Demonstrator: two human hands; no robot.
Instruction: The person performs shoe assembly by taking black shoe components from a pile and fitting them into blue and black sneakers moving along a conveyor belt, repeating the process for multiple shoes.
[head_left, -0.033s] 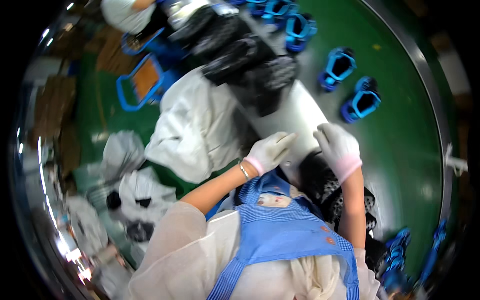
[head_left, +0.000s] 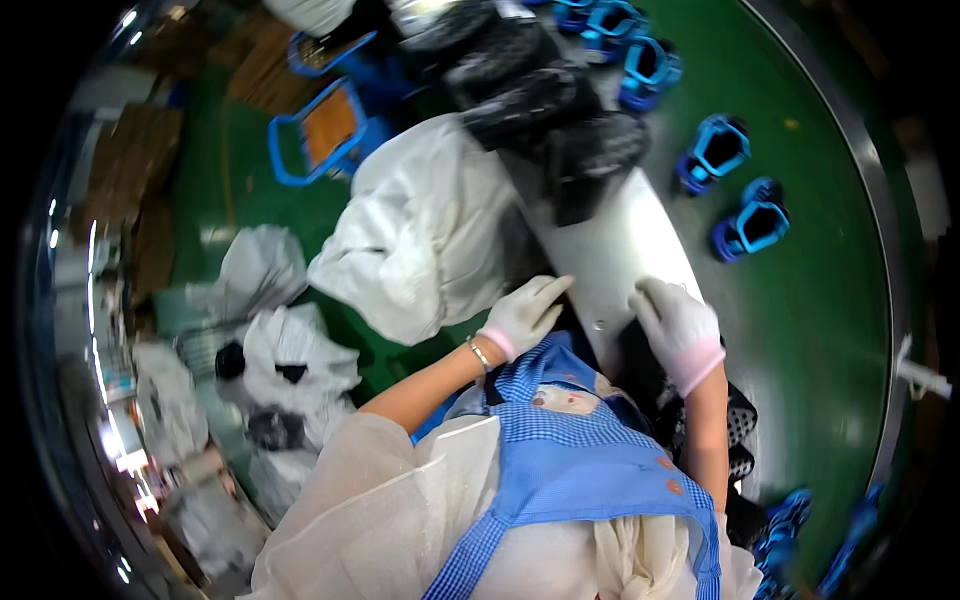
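My left hand, in a white glove with a pink cuff, is held over the near end of a smooth metal bench. Its thumb and fingers are apart, with nothing visible between them. My right hand, gloved the same way, is at the bench's right edge. Its fingers are bent and slightly apart, and no thing shows in them. Dark shoes with patterned soles lie beneath and beside my right forearm, partly hidden by it. Farther along the bench is a heap of black shoes, some seemingly in clear wrapping.
A big white sack stands left of the bench. Blue shoes sit in rows on a green surface with a metal rim at right. Blue-framed stools stand far left. White plastic bags and cardboard lie at left.
The view has shifted, so the bench, shoes and sack appear farther right. The thumb and fingers of my left hand have spread wider. My right hand looks little changed.
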